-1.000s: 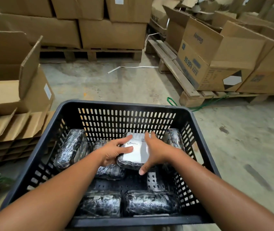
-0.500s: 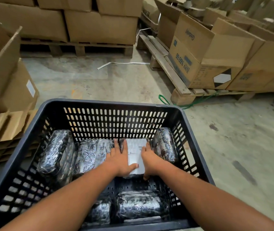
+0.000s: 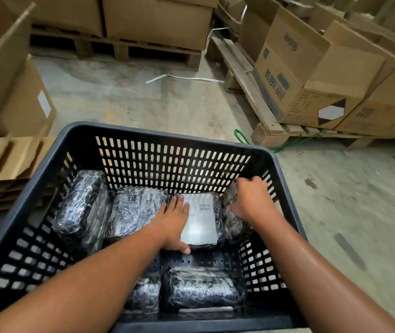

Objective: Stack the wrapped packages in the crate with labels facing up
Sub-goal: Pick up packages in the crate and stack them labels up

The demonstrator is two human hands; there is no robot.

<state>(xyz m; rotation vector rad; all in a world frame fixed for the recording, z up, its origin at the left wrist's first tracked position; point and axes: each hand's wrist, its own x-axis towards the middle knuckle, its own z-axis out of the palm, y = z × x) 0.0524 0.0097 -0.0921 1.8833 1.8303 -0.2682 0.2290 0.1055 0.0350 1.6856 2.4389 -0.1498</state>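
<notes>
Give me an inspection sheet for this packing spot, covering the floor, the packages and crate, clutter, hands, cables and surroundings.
Surface: bare concrete floor, stained and scuffed.
Job's things: black slotted crate holding six wrapped packages; only the labelled package shows a white label on top.
Clutter: white strip lying on the floor.
Hands: left hand flat on the labelled package; right hand on the rightmost package by the crate wall.
Cables: green cord looped at the pallet corner.
Surroundings: cardboard boxes on wooden pallets, flattened cardboard at left.
</notes>
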